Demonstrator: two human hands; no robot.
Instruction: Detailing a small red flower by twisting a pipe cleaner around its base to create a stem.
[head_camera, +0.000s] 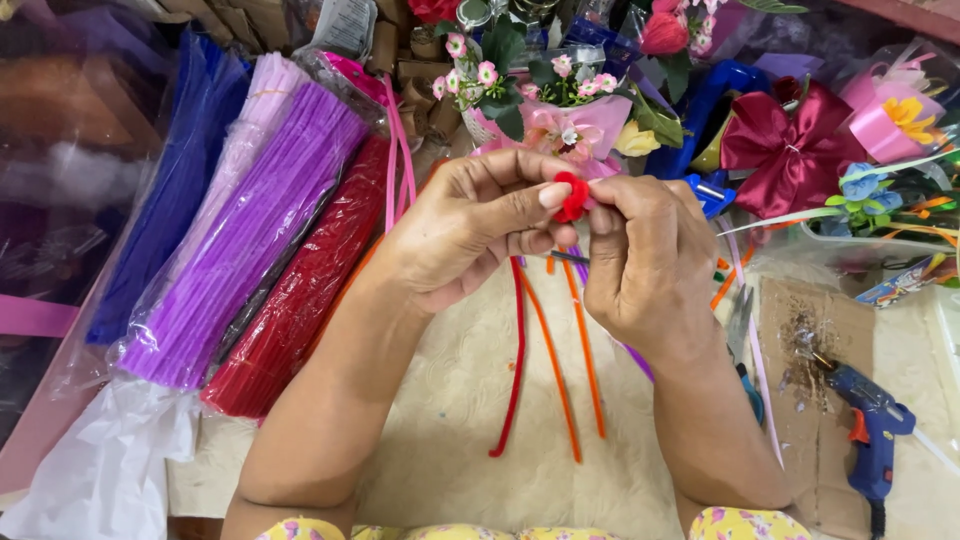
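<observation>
Left hand (470, 235) and right hand (640, 262): both pinching a small red coil (572, 196), held above the cream mat (450, 400). Below: red stem (516, 360), orange stems (565, 380). Right: blue glue gun (872, 430).

4 packs of pipe cleaners (250, 240), 3 loose pipe cleaners (555, 370), 1 blue glue gun (872, 430), 1 maroon bow (790, 150), 2 hands (480, 225)

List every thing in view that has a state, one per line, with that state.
Left hand: pinching the red pipe cleaner coil.
Right hand: pinching the same coil from the other side.
Red pipe cleaner coil: rolled up tight, its tail hanging down.
Orange pipe cleaners: loose, lying straight on the mat.
Purple pipe cleaner pack: bagged, lying flat.
Red pipe cleaner pack: bagged, lying flat.
Glue gun: lying on cardboard, unheld.
</observation>
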